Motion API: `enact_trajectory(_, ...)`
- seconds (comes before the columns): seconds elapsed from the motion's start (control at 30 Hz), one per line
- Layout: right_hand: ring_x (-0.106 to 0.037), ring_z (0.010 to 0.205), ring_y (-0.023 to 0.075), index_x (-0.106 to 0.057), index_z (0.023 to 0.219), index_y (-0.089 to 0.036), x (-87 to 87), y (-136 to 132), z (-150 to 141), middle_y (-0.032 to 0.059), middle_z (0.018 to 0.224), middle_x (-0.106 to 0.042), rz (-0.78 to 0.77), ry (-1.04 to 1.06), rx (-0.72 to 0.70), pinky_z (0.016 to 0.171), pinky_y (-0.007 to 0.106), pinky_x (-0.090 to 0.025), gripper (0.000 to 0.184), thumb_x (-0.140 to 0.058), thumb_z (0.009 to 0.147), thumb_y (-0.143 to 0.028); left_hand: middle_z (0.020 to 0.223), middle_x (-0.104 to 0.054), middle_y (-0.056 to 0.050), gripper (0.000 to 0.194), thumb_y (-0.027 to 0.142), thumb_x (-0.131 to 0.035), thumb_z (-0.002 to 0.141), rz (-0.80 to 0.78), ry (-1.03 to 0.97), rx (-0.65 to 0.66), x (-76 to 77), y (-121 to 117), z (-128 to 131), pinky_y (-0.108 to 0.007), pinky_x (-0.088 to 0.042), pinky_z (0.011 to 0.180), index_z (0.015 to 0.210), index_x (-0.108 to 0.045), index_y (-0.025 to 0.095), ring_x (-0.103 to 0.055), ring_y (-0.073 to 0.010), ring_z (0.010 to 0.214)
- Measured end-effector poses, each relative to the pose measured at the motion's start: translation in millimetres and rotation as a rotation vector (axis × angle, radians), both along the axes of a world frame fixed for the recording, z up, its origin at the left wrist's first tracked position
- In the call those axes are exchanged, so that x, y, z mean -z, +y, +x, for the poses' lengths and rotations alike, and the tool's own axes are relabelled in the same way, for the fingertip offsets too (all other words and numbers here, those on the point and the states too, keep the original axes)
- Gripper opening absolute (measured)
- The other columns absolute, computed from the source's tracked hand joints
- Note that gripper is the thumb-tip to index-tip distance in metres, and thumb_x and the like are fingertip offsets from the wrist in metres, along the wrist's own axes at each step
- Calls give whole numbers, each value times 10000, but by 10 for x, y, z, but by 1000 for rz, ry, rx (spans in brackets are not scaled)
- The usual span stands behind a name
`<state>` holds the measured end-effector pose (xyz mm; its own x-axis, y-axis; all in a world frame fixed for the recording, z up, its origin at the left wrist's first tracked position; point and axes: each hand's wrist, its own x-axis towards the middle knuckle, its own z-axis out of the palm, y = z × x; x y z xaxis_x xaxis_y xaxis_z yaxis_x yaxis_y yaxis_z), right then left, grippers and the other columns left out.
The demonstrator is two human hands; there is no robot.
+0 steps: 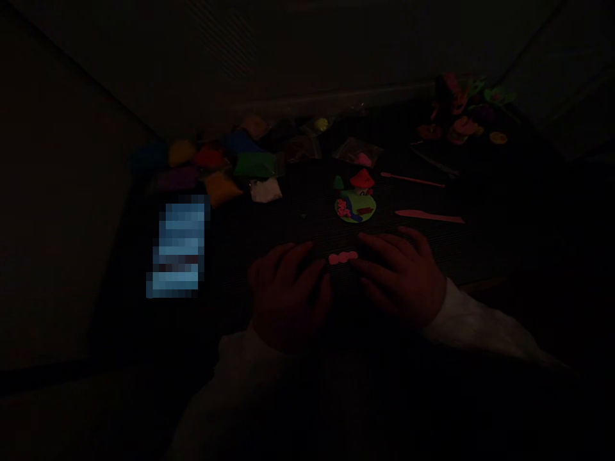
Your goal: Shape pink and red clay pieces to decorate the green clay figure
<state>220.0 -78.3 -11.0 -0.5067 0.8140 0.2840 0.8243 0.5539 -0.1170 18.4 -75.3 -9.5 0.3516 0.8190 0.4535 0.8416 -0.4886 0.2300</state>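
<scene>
Between my hands a short row of flattened pink clay pieces [343,257] lies on the dark table, its pieces joined or overlapping. My left hand [291,291] rests to its left, fingers spread and holding nothing that shows. On the other side my right hand [403,275] is spread low over the table, one fingertip at or very near the row's right end. Just beyond stands a small clay model [355,208]: a round green base with a red-capped mushroom house, a blue strip and a cluster of pink bits. The scene is very dark.
A pink clay knife [430,217] and a thin pink clay tool [412,179] lie at the right. Bags of coloured clay, including a green one [257,164], line the back left. A lit, blurred screen [177,246] is left. Finished-looking clay figures [464,125] crowd the back right.
</scene>
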Motion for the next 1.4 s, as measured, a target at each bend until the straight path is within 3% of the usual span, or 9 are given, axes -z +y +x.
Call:
enact_trajectory(0.17, -380, 1076, 239, -477, 1155, -273, 0, 7, -2, 51, 1283, -373, -21, -1, 4, 922, 498, -183, 376, -455, 788, -353, 1067, -568, -58, 234, 261, -576, 674, 16, 30, 11, -11, -8, -55, -461, -334, 829, 901, -624, 231, -441, -281, 1037)
enact_trajectory(0.77, -395, 1074, 221, -530, 1099, -238, 20, 22, 16, 40, 1258, -412, -9, 26, 16, 934, 468, -214, 336, -428, 803, -358, 1191, -489, -68, 349, 348, -532, 714, -91, 121, 52, -8, -6, -8, -473, -303, 852, 1052, -561, 264, -398, -293, 1079)
enact_trajectory(1.4, -367, 1097, 240, -452, 1175, -300, -14, 20, -18, 49, 1302, -348, -67, -46, 2, 921, 493, -192, 382, -394, 816, -417, 1231, -447, -77, 411, 397, -511, 723, -129, 172, 75, -12, 10, 22, -487, -298, 833, 1122, -503, 296, -385, -309, 1080)
